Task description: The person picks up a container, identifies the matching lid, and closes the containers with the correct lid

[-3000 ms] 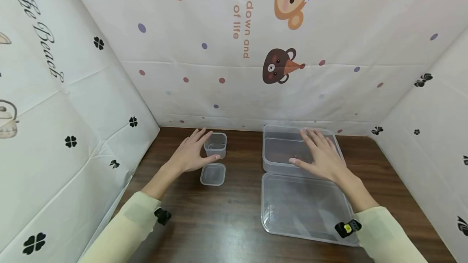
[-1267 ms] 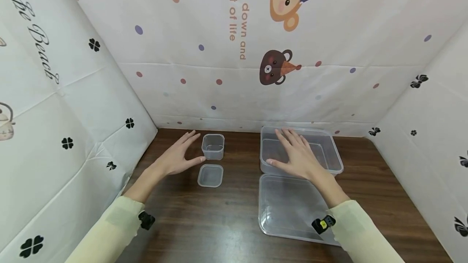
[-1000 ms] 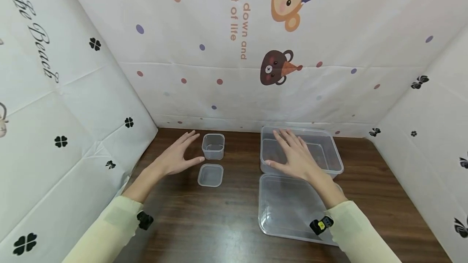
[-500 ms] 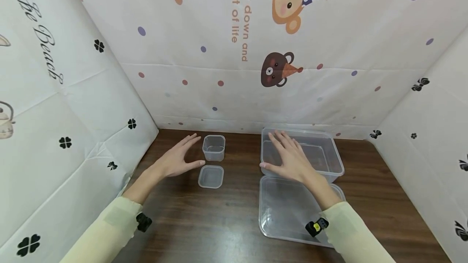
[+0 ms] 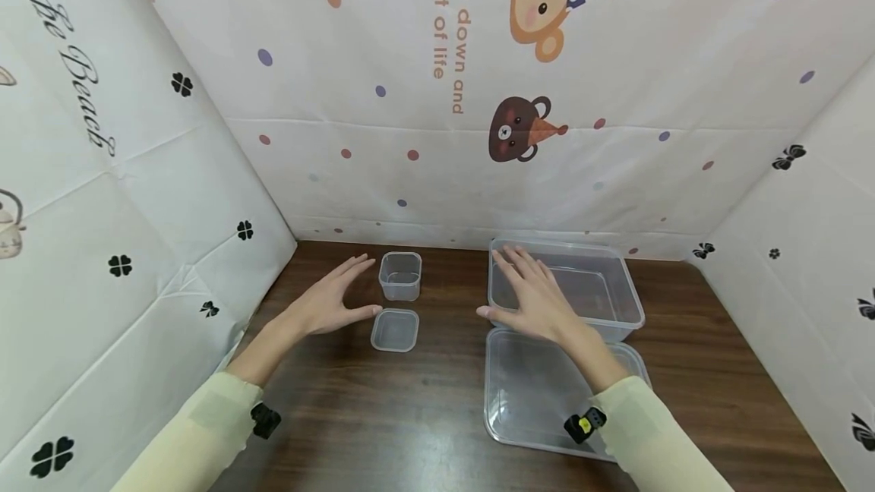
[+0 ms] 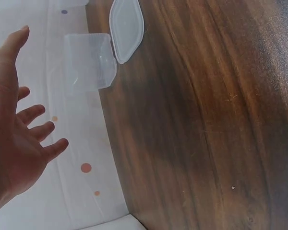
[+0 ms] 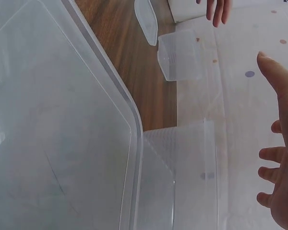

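My left hand [image 5: 328,302], fingers spread and holding nothing, hovers just left of a small clear plastic container [image 5: 400,279]. In front of that container lies its small square lid [image 5: 395,330], flat on the table. On the right, my right hand [image 5: 536,302] is held over the near left part of a large clear rectangular container [image 5: 601,279], its fingers extended and nothing in them. A large clear lid [image 5: 533,393] lies flat before the large container, partly covered by the right forearm. The left wrist view shows the small container [image 6: 89,62] apart from the left hand.
Both containers stand near the back edge of a dark wood table [image 5: 369,416]. A white printed cloth [image 5: 383,173] rises behind it, with more cloth walls at left and right. Each wrist wears a small black camera.
Both hands have drawn away leftward: the left from beside the small container's rim, the right from the middle of the large container toward its left side. Containers and lids stay put.
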Available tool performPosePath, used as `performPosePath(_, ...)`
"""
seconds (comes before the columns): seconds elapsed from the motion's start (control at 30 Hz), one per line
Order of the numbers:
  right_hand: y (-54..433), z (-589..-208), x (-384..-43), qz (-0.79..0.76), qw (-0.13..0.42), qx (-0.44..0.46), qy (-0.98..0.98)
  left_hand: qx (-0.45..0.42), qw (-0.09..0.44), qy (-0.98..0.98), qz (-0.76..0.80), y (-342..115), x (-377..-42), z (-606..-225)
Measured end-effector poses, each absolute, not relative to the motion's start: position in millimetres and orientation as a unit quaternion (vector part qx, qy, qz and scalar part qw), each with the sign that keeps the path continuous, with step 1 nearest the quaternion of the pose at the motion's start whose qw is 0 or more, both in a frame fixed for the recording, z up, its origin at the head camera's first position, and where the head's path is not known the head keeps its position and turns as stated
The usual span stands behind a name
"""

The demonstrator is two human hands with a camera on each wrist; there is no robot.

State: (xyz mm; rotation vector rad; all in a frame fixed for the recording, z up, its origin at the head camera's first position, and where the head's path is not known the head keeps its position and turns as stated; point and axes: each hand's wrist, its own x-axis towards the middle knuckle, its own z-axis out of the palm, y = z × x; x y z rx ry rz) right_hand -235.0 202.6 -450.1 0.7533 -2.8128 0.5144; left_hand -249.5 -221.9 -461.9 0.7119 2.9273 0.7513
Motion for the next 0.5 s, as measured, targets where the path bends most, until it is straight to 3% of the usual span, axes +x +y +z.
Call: performPosePath(0.5, 187, -455, -234, 0.169, 0.081, 0.261, -0.947, 0.237, 0.022, 0.943, 0.234, -223, -246, -466)
